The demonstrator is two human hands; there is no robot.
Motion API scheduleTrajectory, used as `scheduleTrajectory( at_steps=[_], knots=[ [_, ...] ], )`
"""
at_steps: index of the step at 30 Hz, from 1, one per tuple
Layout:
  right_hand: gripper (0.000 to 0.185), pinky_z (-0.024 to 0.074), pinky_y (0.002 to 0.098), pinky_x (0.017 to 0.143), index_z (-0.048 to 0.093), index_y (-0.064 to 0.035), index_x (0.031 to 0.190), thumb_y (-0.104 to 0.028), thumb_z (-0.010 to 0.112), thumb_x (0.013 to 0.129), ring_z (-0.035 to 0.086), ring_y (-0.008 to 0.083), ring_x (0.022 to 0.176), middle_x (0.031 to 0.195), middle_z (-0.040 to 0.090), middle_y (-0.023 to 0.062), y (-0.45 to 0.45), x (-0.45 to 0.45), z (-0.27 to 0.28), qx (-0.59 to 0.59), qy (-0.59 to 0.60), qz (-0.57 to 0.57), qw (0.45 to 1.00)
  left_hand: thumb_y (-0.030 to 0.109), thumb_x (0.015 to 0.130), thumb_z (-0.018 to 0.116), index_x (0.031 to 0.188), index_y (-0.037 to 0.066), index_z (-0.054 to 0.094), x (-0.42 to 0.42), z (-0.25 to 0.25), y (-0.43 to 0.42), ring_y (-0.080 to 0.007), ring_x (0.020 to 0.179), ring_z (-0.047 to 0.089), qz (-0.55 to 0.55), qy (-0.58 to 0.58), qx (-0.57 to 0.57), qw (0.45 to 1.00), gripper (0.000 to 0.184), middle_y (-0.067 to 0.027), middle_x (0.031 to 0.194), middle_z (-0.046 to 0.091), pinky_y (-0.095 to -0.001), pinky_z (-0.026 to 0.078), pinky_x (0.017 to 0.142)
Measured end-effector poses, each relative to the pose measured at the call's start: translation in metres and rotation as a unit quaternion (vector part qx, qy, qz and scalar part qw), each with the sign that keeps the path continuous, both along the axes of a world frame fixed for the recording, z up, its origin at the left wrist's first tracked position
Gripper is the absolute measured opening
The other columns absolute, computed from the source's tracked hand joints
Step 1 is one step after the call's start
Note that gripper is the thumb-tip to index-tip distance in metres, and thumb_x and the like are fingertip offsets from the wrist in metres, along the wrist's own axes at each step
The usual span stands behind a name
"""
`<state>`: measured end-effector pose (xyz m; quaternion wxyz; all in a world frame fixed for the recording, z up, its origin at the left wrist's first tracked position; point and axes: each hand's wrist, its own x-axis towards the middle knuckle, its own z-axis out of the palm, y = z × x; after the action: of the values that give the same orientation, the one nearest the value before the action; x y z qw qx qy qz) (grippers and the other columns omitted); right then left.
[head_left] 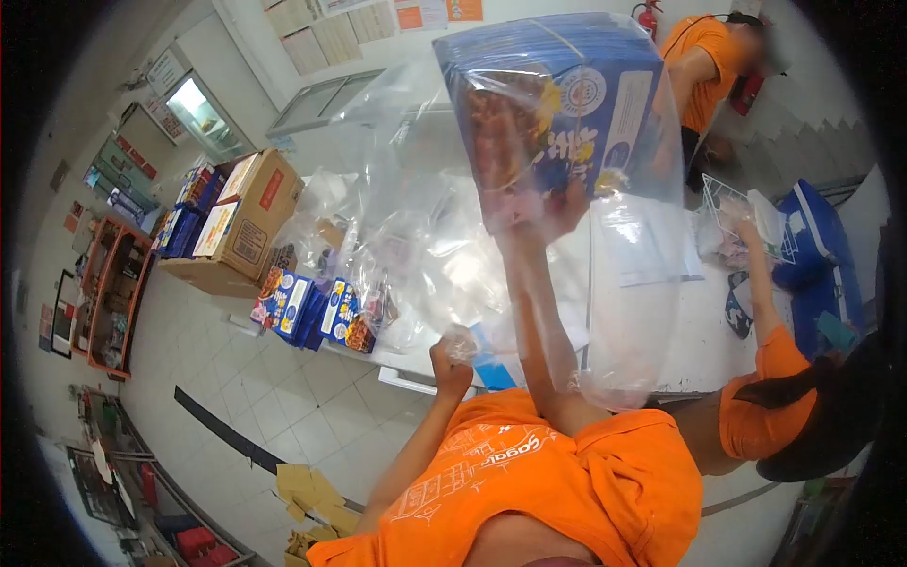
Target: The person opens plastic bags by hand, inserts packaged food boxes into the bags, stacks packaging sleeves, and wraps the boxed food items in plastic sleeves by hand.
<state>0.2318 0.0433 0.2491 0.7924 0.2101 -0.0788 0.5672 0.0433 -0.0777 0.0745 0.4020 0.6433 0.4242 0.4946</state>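
Observation:
A stack of flat blue printed food cartons point(605, 104), with a thin band around it, is raised above the worktable inside a large clear plastic bag point(642, 312). My right hand point(543, 210) is closed on the stack's lower edge, with the forearm running up within the bag. Lower and to the left, my left hand point(453, 359) is a fist around bunched clear plastic. Whether that plastic belongs to the same bag cannot be made out. A blue strip point(491, 359) lies by my left hand.
On the white table point(652, 354) lie crumpled plastic and blue carton packs point(293, 307), beside a cardboard box point(250, 217). A co-worker's arm point(761, 274) reaches to a wire basket point(732, 203) near a blue cooler bag point(822, 236). Another person point(704, 71) stands behind.

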Motion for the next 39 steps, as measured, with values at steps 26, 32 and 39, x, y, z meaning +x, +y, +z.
scheduleTrajectory(
  at_steps=[26,32,39],
  knots=[
    [0.052,0.0521,0.0399,0.094,0.058,-0.0024,0.127,-0.028,0.068,0.083,0.063,0.0255,0.109,0.120,0.064,0.0117,-0.277,0.084,-0.218,-0.397,-0.292,-0.248,0.834,0.061,0.098,0.047,0.143,0.000,0.048,0.162,0.118,0.113,-0.0257,0.129,0.050,-0.544,0.000,-0.081,0.835,0.076,-0.0159,0.139,0.056,-0.0354,0.035,0.111],
    [0.052,0.0528,0.0373,0.092,0.057,-0.0026,0.129,-0.024,0.069,0.083,0.063,0.0230,0.106,0.119,0.065,0.0112,-0.311,0.103,-0.198,-0.448,-0.287,-0.310,0.788,0.065,0.101,0.037,0.142,-0.001,0.049,0.165,0.081,0.096,-0.0215,0.124,0.053,-0.576,-0.041,-0.308,0.756,0.079,-0.0137,0.136,0.058,-0.0326,0.039,0.107],
    [0.053,0.0535,0.0343,0.089,0.056,-0.0027,0.131,-0.020,0.071,0.083,0.064,0.0202,0.104,0.118,0.065,0.0105,-0.281,0.133,-0.157,-0.467,-0.406,-0.273,0.737,0.065,0.102,0.034,0.135,0.001,0.053,0.183,-0.003,0.075,-0.0217,0.110,0.060,-0.400,-0.125,-0.520,0.744,0.074,-0.0117,0.125,0.062,-0.0345,0.048,0.094]
  ],
)
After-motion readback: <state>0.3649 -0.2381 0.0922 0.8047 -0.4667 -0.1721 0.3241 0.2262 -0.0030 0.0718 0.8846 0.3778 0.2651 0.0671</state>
